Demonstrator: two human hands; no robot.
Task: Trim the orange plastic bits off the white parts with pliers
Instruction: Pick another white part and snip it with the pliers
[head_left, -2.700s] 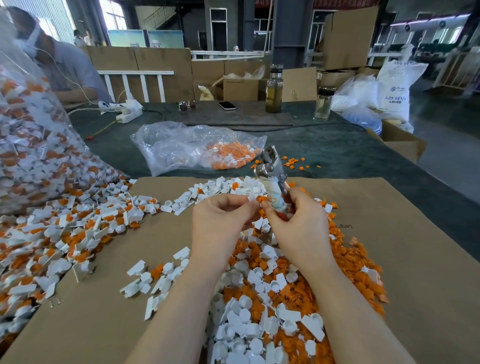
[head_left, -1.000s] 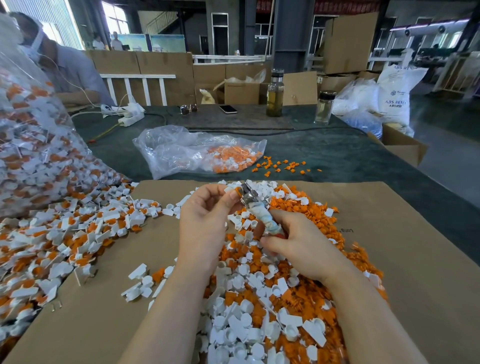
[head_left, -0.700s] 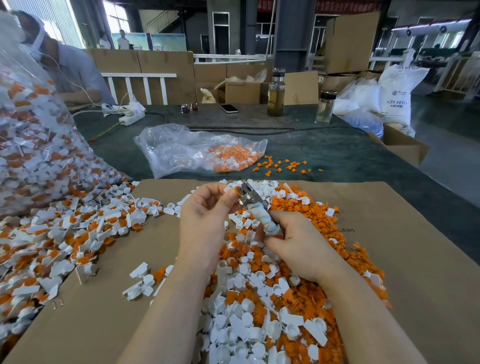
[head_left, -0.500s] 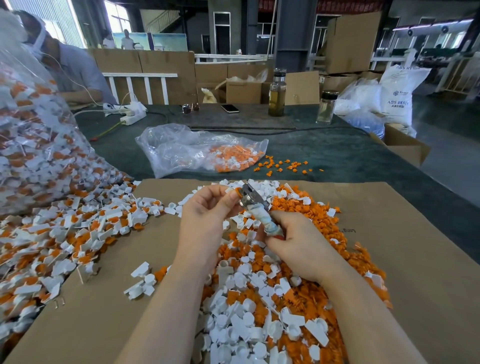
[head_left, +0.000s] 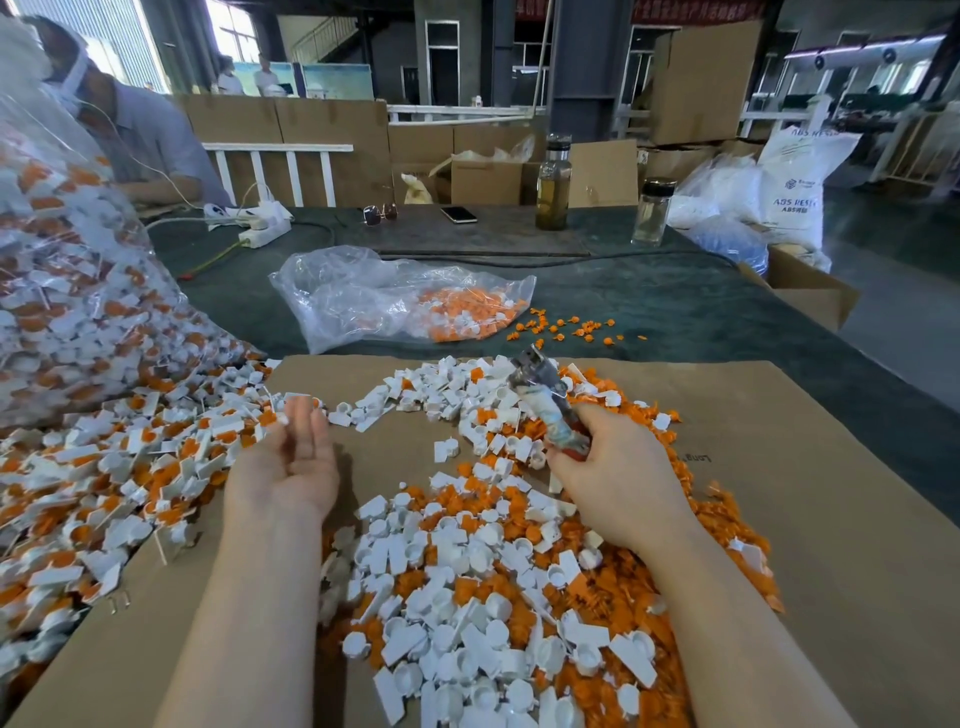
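My right hand grips the handles of the pliers, whose metal jaws point up and away over the pile. My left hand is palm up with relaxed fingers, holding nothing, at the edge of the untrimmed white-and-orange parts on the left. Between and below my hands lies a heap of trimmed white parts mixed with cut orange bits, all on a brown cardboard sheet.
A big clear bag of untrimmed parts bulges at the left. A smaller clear bag with orange bits lies beyond the cardboard on the dark green table. Two bottles, a phone and a seated person are farther back.
My left hand left the pliers' jaws, swung left and opened palm up by the untrimmed pile. My right hand with the pliers stayed near the same spot.
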